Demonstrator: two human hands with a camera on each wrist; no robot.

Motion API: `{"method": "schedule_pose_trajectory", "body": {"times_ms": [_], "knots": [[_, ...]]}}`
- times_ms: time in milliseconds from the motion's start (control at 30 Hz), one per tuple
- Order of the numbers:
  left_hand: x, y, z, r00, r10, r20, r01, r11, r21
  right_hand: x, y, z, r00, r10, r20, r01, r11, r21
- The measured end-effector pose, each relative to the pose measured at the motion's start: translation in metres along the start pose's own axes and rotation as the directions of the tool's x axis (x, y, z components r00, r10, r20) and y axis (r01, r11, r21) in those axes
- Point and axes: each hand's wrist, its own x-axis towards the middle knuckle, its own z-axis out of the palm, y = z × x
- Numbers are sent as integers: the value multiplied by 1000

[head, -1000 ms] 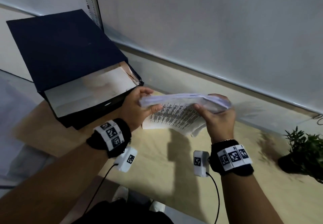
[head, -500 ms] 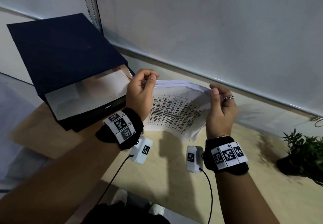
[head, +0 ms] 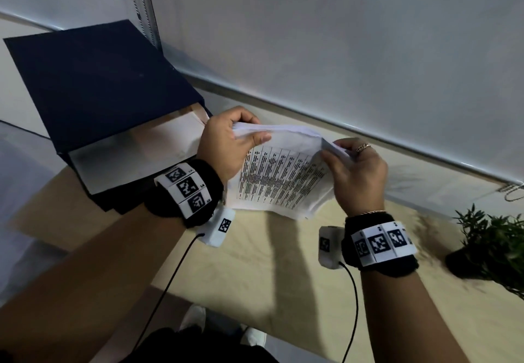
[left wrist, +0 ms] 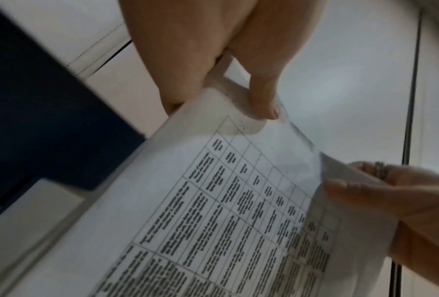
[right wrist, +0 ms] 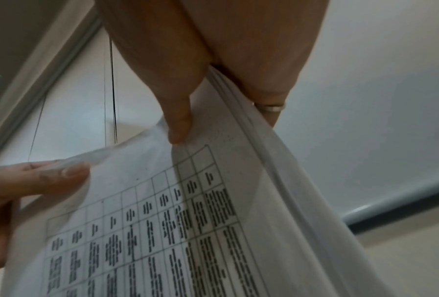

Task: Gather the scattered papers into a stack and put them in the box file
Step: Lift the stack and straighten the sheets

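The papers [head: 283, 181] are thin white sheets, matt and slightly translucent, with a printed table in black ink; they flex softly where they hang. The box file [head: 93, 85] has a dark navy cover with a matt, faintly textured finish, and a pale, smooth card lining inside. The bench [head: 255, 263] looks like light wood-grain laminate with a smooth surface. A ring [head: 363, 146] on one finger is shiny metal. The wristbands [head: 380, 245] are black cloth.
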Motion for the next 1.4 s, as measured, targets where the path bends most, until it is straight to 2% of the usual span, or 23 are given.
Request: {"method": "schedule_pose_trajectory", "body": {"times_ms": [100, 200, 300, 367, 433, 566, 700, 800, 900, 966, 1033, 1100, 1166, 1233, 1333, 1400], "knots": [[-3, 1, -6, 999, 38, -15, -39, 998, -39, 3, -2, -12, 999, -44, -7, 44, 999, -19], [-12, -16, -10, 996, -62, 59, 65, 996, -57, 0, 1, -11, 991, -7, 133, 21, 995, -99], [-17, -25, -5, 993, -91, 79, 93, 996, -12, 1, 1, -3, 976, -134, 174, 182, 936, -300], [-17, -23, -5, 997, -71, 25, 72, 997, -7, 4, 2, -2, 980, -154, 127, 181, 955, -234], [-15, -24, -6, 998, -59, -22, 59, 998, -23, 5, 5, -2, 992, -90, 89, 98, 991, -91], [-25, -40, -2, 981, -182, 61, 185, 981, -59, -5, 10, 1, 993, 53, 101, -63, 994, 91], [-30, -40, 3, 989, -148, 26, 149, 987, -64, -5, 6, 6, 994, 105, -1, -101, 960, 263], [-28, -31, 5, 992, -122, 21, 123, 990, -71, -2, 5, 10, 965, 210, -156, -120, 884, 453], [-25, -33, 3, 991, -131, 18, 132, 990, -59, -10, 11, 10, 975, 180, -132, -68, 802, 594], [-23, -37, 2, 985, -173, -11, 172, 983, -68, -17, 22, 10, 988, 151, -21, -110, 803, 586], [-21, -34, 1, 983, -181, -30, 178, 980, -88, -18, 29, 12, 983, 180, 45, -178, 850, 496], [-20, -26, 0, 990, -138, -37, 133, 985, -107, -15, 31, 11, 984, 177, 8, -162, 884, 439], [-20, -22, -2, 993, -109, -48, 102, 986, -129, -14, 34, 8, 980, 194, -40, -151, 864, 480], [-26, -29, -2, 987, -160, -28, 155, 980, -123, -19, 40, 9, 973, 228, 11, -205, 850, 485], [-36, -46, -1, 971, -235, 47, 237, 969, -69, -35, 48, 21, 935, 313, 167, -355, 853, 383], [-32, -47, -2, 976, -212, 46, 212, 977, -6, -34, 47, 24, 937, 319, 140, -348, 862, 368]]}}
